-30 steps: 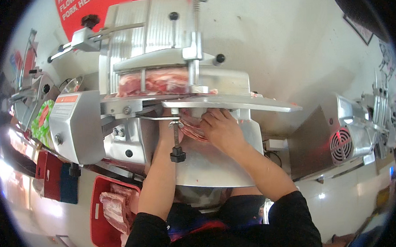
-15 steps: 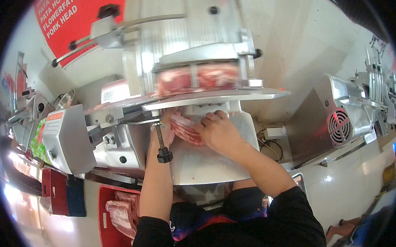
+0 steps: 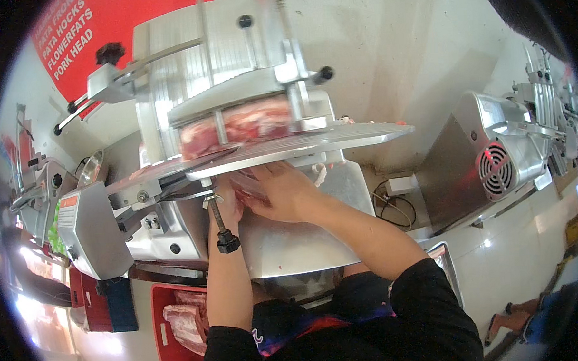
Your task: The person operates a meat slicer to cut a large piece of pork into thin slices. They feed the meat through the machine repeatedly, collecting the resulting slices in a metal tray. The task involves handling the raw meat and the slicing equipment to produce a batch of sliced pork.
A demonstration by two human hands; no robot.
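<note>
While sliced meat (image 3: pixel 248 185) lies at eight o'clock from the slicer plate (image 3: pixel 313 145), left hand (image 3: pixel 228 199) and right hand (image 3: pixel 283 192) clasp it between them, fingers partly hidden; meat block (image 3: pixel 257 122), twelve o'clock; steel tray (image 3: pixel 298 244), five; red crate (image 3: pixel 158 309), seven.

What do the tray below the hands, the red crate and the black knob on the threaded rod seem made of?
Tray: metal, perhaps stainless steel or aluminium; smooth silvery sheen.
Red crate: probably rigid plastic; even colour, slotted side.
Black knob: likely moulded plastic; dark, lobed shape.
</note>
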